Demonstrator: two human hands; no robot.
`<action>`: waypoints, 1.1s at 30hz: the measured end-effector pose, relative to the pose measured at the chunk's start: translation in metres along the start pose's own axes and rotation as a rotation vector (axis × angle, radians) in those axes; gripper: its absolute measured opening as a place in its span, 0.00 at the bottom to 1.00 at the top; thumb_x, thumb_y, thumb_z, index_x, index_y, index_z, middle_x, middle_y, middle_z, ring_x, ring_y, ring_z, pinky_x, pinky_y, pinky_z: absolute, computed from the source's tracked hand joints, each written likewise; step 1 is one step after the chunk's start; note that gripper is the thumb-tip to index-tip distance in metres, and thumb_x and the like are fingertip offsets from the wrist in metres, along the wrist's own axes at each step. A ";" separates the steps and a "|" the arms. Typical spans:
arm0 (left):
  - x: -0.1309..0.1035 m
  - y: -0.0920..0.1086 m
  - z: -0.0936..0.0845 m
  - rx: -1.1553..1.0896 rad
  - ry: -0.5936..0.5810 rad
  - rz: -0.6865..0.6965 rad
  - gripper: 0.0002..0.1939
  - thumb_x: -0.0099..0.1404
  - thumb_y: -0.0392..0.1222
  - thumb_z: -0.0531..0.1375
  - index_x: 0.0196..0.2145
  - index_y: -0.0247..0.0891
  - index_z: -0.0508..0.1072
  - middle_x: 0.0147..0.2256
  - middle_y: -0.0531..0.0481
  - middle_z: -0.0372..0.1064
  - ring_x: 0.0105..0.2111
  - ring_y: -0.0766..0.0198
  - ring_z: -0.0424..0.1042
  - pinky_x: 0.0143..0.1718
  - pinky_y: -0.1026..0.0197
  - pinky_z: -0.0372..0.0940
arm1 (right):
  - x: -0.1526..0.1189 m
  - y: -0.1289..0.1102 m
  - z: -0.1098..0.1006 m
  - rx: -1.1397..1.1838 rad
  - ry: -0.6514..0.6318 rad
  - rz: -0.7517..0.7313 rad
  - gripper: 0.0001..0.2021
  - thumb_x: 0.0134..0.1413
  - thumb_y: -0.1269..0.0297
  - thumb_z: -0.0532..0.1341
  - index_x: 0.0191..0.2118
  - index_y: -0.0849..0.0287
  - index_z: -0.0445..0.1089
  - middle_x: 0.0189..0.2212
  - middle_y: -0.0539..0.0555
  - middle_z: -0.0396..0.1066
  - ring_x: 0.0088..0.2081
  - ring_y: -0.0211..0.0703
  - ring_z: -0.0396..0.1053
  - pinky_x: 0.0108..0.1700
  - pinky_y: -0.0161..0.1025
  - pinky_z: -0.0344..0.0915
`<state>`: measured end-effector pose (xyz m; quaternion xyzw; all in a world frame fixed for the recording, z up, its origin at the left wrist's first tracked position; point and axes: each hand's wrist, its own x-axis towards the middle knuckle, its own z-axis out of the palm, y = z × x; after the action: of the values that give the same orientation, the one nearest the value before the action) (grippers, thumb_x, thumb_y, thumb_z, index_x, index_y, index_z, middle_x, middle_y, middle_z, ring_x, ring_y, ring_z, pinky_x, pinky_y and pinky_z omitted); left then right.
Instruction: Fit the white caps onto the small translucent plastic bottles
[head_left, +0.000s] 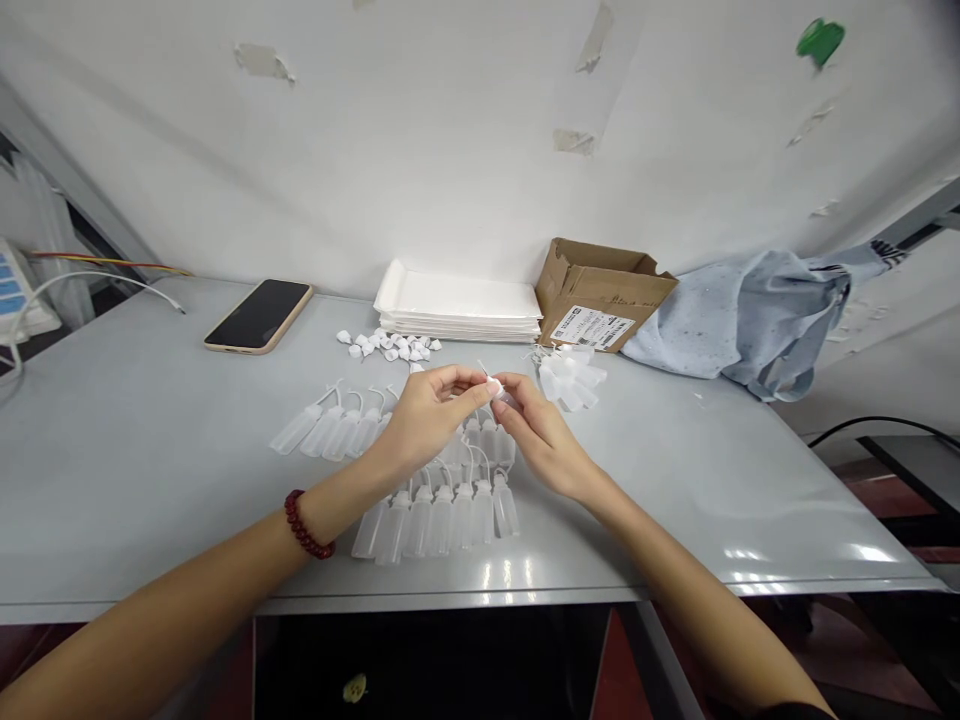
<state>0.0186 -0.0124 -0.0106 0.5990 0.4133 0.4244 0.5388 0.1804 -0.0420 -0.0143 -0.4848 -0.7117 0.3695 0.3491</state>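
Note:
My left hand (427, 415) and my right hand (546, 440) meet above the table's middle. Between the left fingertips is a small white cap (493, 387), with a thin needle-like tip (482, 368) poking up beside it. The right thumb and fingers close around a translucent squeeze bottle (510, 400), mostly hidden by them. Below my hands lies a row of translucent squeeze bottles (420, 525) with thin white tubes bent over their tops. More bottles (330, 430) lie left of them, partly behind my left hand and wrist.
Loose white caps (390, 346) are scattered behind my hands. Behind stand a stack of white padded envelopes (457, 300) and an open cardboard box (600, 295). Bottles (571, 380) lie piled before the box. A phone (259, 316) lies left; light-blue cloth (720, 320) sits right.

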 end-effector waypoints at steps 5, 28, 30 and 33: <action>0.002 0.002 -0.002 0.053 -0.004 0.019 0.11 0.55 0.49 0.64 0.29 0.38 0.75 0.30 0.51 0.72 0.32 0.63 0.70 0.35 0.61 0.64 | -0.001 0.000 0.003 0.015 0.041 0.002 0.14 0.62 0.59 0.50 0.50 0.56 0.56 0.29 0.50 0.63 0.33 0.42 0.62 0.36 0.39 0.57; 0.008 -0.002 -0.014 0.062 -0.236 0.085 0.13 0.60 0.49 0.60 0.37 0.37 0.75 0.29 0.51 0.70 0.27 0.67 0.66 0.28 0.65 0.62 | 0.000 -0.003 0.003 0.421 0.012 0.100 0.10 0.59 0.58 0.54 0.37 0.60 0.63 0.24 0.47 0.59 0.26 0.34 0.56 0.29 0.35 0.54; 0.008 -0.003 -0.012 0.039 -0.197 0.073 0.12 0.58 0.47 0.62 0.35 0.36 0.74 0.28 0.52 0.70 0.26 0.68 0.66 0.27 0.66 0.62 | -0.001 -0.001 0.006 0.280 0.054 0.046 0.10 0.60 0.57 0.53 0.38 0.59 0.63 0.25 0.47 0.59 0.27 0.35 0.56 0.30 0.35 0.54; 0.007 -0.001 -0.012 0.034 -0.197 0.060 0.10 0.57 0.45 0.63 0.33 0.35 0.74 0.28 0.52 0.70 0.27 0.68 0.67 0.28 0.66 0.63 | -0.002 0.001 0.009 0.235 0.056 0.033 0.09 0.60 0.58 0.53 0.40 0.58 0.62 0.25 0.46 0.58 0.27 0.35 0.56 0.29 0.35 0.53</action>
<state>0.0095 -0.0020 -0.0109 0.6589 0.3473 0.3723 0.5537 0.1737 -0.0457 -0.0199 -0.4622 -0.6456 0.4423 0.4171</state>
